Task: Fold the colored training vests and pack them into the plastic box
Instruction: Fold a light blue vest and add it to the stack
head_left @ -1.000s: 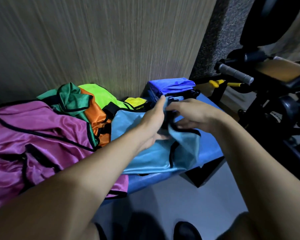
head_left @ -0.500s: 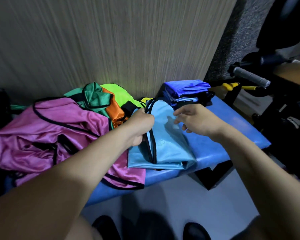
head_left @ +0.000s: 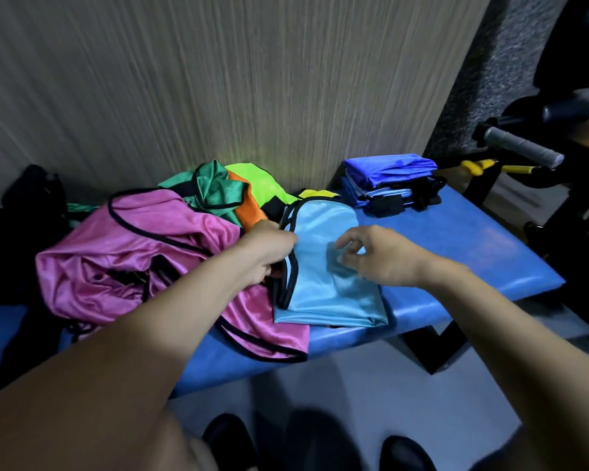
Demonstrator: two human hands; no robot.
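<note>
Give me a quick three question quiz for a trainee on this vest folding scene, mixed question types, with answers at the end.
1. True or false: the left hand grips the black-trimmed edge of the light blue vest.
2. Multiple choice: where is the folded stack? A) on the floor B) at the far right of the bench, by the wall C) under the pink vest
3. Fill in: the right hand is over the ____ vest, fingers loosely bent.

Key: 1 true; 2 B; 3 light blue
</note>
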